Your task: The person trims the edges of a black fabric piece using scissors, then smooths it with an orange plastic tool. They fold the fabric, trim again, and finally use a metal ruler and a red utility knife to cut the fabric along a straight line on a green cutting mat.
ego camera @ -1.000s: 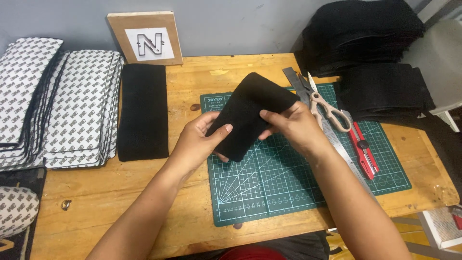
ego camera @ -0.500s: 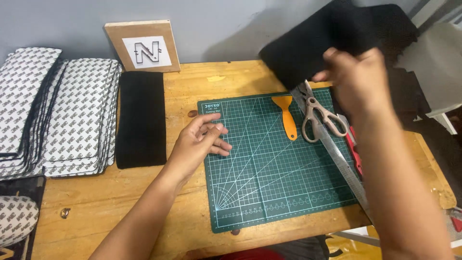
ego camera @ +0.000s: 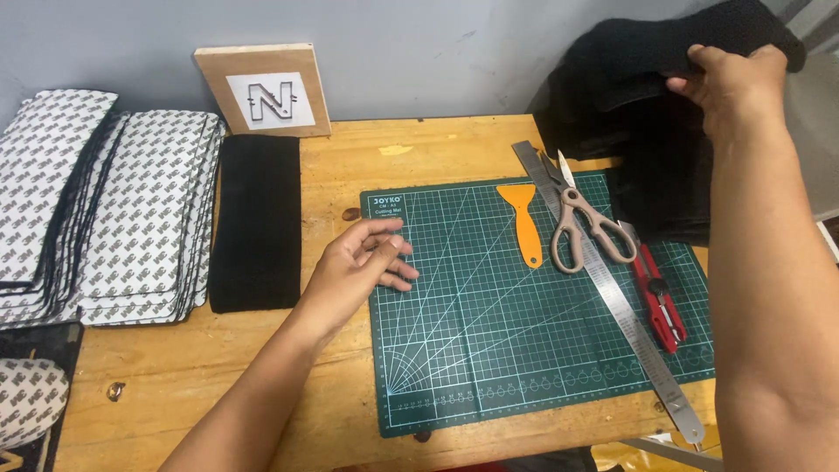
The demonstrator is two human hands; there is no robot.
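Craft workshop: wooden bench [ego camera: 454, 144], green cutting mat [ego camera: 524, 350], scissors [ego camera: 587, 229], steel ruler [ego camera: 622, 315], stacked fabric pieces [ego camera: 131, 218].

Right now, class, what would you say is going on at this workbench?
A person works at a wooden table. The right hand reaches up to the pile of black fabric pieces at the far right, gripping the top piece. The left hand hovers open at the left edge of the green cutting mat. On the mat lie an orange scraper, scissors, a steel ruler and a red utility knife.
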